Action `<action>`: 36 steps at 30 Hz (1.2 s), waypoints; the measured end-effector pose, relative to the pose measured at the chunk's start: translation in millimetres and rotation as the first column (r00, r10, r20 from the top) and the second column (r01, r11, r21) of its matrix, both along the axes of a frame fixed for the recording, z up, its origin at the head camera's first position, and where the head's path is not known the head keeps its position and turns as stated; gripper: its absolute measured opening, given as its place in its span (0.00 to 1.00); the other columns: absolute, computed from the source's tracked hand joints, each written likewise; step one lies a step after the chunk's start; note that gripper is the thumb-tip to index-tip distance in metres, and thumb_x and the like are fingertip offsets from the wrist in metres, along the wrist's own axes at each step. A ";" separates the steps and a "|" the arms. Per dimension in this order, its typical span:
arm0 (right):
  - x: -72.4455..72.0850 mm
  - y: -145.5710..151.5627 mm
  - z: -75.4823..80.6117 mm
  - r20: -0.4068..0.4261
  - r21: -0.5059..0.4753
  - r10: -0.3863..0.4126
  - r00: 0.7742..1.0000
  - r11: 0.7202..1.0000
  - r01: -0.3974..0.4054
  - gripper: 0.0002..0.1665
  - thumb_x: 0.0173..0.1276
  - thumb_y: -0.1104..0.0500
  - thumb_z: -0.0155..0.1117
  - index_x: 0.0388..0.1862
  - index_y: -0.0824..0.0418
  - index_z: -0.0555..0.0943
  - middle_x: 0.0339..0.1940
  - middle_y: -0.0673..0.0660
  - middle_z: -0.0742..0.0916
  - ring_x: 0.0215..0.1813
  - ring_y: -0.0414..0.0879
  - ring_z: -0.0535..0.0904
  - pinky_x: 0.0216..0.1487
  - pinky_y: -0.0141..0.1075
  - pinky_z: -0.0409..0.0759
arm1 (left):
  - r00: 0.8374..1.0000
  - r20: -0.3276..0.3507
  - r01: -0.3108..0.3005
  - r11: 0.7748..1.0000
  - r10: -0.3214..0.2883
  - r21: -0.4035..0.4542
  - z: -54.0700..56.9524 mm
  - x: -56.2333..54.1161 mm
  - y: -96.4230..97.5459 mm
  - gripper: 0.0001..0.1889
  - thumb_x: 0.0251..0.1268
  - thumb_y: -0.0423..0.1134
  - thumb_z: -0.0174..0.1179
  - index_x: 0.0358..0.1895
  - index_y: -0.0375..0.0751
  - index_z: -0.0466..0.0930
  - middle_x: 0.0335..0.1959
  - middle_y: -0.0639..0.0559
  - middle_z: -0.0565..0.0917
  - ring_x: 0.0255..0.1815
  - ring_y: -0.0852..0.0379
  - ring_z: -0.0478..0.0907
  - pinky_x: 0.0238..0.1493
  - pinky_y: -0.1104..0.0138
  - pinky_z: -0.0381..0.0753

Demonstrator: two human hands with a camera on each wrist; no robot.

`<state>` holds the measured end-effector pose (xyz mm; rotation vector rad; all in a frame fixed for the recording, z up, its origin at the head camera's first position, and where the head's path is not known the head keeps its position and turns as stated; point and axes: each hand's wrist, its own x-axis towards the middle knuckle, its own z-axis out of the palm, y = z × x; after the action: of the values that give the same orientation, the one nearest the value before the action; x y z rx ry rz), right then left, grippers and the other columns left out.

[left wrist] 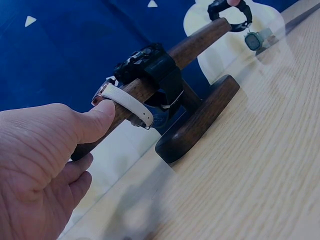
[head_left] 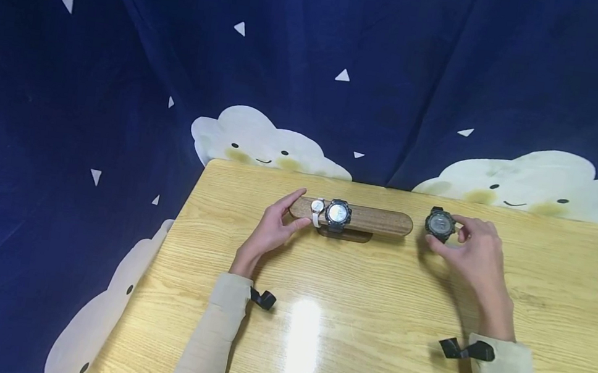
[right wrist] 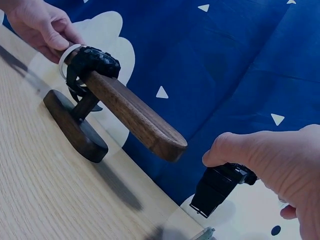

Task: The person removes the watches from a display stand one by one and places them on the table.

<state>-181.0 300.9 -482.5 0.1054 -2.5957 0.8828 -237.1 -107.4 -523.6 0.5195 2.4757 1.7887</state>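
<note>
two hands at a wooden watch stand [head_left: 381, 221] on a pale wood-grain surface [head_left: 383, 321]. the left hand [head_left: 274, 224] is curled round the left end of the stand's bar [right wrist: 135, 112]. beside its thumb, a small white-strapped watch [head_left: 318, 206] encircles the bar; immediately to the right, a bulky black watch [head_left: 338, 214] is looped round the same bar, face upward. the right hand [head_left: 475, 248], thumb and fingers nearly closed, pinches a second black watch [head_left: 440, 224], raised above the surface beside the bar's right end and apart from it; in the right wrist view, part of its strap hangs down. in the left wrist view, a small greenish watch [left wrist: 253, 41] appears beyond that end of the bar. behind the surface, a dark blue curtain [head_left: 293, 55] bears white triangles [head_left: 343, 75] and smiling clouds [head_left: 261, 132].
</note>
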 end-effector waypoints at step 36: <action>3.2 22.1 3.0 0.046 0.020 -0.079 0.996 0.997 0.078 0.40 0.52 0.57 0.85 0.62 0.72 0.81 0.31 0.62 0.77 0.42 0.55 0.67 0.37 0.41 0.60 | 1.000 -0.002 0.019 1.000 -0.019 -0.018 -1.0 -1.0 -1.6 0.39 0.70 0.37 0.69 0.81 0.42 0.62 0.80 0.43 0.66 0.80 0.44 0.63 0.82 0.55 0.59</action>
<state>-177.8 322.9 -479.5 -0.0128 -2.6316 0.8433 -238.1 -109.0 -524.5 0.5430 2.4771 1.7581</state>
